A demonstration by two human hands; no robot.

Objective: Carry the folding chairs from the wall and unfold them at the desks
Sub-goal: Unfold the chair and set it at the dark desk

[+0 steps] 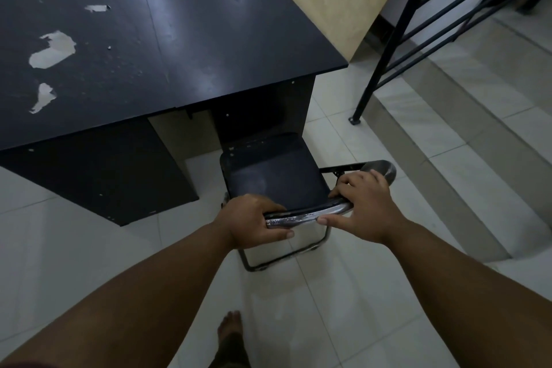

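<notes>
So the chair (274, 176) is sitting on the floor right at the desk (167, 39), seat pointing in under the desktop, and both hands are gripping the chrome top bar (301, 216), which is running left-to-right just in front of the person. Left hand (254, 221) is wrapping fully around it, right hand (364, 206) is draping over the corner with looser fingers, so I'm guessing the push is going straight forward toward the desk

1. Folding chair (274, 176): black padded seat, chrome tube frame, seen from behind & above.
2. Chair is stood on the tiled floor, front of seat tucked under the desk's near edge.
3. Desk (155, 39): black top w/ veneer peeled off in pale patches at the left; dark side panels below.
</notes>
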